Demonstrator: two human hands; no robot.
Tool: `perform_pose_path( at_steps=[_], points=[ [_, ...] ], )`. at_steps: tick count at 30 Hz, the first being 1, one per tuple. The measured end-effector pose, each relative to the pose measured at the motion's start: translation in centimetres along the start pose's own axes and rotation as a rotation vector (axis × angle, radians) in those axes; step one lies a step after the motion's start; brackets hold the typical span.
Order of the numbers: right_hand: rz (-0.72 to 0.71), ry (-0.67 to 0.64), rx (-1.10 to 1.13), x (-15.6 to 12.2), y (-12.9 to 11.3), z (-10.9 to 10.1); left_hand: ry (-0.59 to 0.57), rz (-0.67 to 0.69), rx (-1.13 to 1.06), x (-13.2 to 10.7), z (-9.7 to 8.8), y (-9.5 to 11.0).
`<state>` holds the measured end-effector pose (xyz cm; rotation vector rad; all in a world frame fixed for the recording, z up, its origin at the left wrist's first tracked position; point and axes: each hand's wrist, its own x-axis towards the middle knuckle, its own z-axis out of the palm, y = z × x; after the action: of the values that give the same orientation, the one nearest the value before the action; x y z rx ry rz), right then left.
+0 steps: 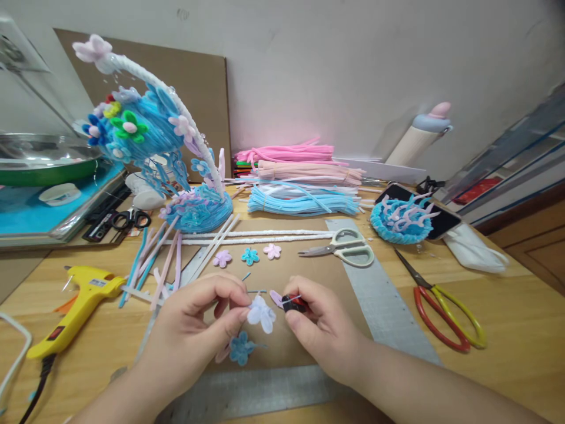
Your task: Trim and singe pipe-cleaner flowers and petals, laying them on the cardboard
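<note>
My left hand [189,324] pinches a pale lavender fuzzy flower [261,314] between thumb and fingertips. A small black-and-red tool [293,303] is gripped in my right hand [326,324], just right of the flower; its exact kind is hidden by the fingers. A lilac fuzzy petal-like piece [276,298] shows beside that tool. Below the held flower lies a blue flower [242,348]. Farther back on the brown board [304,353] sit a purple flower [222,258], a turquoise flower [249,256] and a pink flower [272,251].
Pale-handled scissors [353,247] and red-yellow scissors [445,318] lie right. A yellow glue gun [79,309] rests left. Behind stand a blue flower-covered craft [198,209], pipe-cleaner bundles [304,200], a blue fuzzy base [399,221] and a bottle [417,138].
</note>
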<state>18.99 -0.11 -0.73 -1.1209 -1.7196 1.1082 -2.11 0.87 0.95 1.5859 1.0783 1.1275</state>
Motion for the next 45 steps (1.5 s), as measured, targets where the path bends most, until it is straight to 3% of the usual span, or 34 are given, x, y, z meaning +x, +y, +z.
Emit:
perform_pose_path(
  at_steps=[11,20,33,45],
  points=[
    [0.008,0.027,0.007,0.16,0.12,0.16,0.02,0.036,0.02,0.22,0.07,0.17],
    [-0.049,0.021,-0.003,-0.13,0.43,-0.01,-0.031,0.006,0.021,0.08,-0.09,-0.1],
    [-0.074,-0.026,0.0,-0.05,0.19,0.13,0.007,0.029,0.02,0.21,0.09,0.08],
    [-0.036,0.058,0.093,-0.1,0.12,-0.06,-0.004,0.072,0.028,0.21,-0.36,-0.33]
  ],
)
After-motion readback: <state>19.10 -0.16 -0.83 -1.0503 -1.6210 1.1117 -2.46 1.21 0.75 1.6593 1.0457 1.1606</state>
